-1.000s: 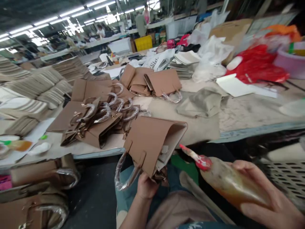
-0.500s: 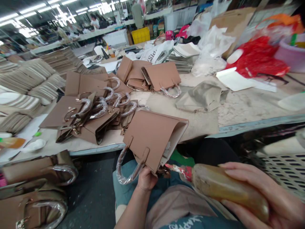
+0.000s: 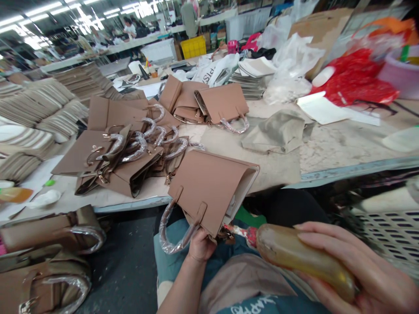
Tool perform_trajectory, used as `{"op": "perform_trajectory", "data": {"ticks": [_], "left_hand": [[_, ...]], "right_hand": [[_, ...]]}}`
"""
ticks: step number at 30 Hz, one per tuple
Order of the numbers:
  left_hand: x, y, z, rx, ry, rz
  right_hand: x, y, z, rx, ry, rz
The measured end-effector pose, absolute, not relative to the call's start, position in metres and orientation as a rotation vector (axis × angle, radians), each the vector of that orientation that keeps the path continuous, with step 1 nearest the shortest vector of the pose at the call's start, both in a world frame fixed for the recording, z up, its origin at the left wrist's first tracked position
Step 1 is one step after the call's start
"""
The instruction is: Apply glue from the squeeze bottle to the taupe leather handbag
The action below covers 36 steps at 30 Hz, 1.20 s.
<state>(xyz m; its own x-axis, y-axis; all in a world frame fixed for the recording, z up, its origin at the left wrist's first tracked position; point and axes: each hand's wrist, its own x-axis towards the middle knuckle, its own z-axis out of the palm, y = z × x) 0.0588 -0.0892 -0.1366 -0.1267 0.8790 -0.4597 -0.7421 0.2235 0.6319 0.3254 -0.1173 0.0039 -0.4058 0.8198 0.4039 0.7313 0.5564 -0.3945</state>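
Brown handbag (image 3: 206, 187), smooth and boxy, is at the tabletop's (image 3: 330, 148) near edge, grasped by left hand (image 3: 201, 246); right hand (image 3: 356, 261) grips rounded bottle (image 3: 304, 257). Similar bags (image 3: 75, 150) with plastic-wrapped handles (image 3: 141, 146) crowd leftward.

We've got one head-worn cam, facing forward and angled down; the brown handbag (image 3: 209, 187) is close, around mid-frame; the right hand (image 3: 347, 261) looms large to the right of the bag, near the lens; we look past the bag across the workbench (image 3: 340, 150), front edge slanting; ceiling lights (image 3: 44, 9) sit way beyond the bag, up left
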Motion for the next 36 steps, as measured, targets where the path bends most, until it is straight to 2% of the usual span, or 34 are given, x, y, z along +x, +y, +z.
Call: {"op": "perform_trajectory", "data": {"ticks": [36], "left_hand": [[0.055, -0.093, -0.139, 0.261, 1.031, 1.377]], "right_hand": [[0.333, -0.106, 0.008, -1.251, -2.283, 0.183]]}}
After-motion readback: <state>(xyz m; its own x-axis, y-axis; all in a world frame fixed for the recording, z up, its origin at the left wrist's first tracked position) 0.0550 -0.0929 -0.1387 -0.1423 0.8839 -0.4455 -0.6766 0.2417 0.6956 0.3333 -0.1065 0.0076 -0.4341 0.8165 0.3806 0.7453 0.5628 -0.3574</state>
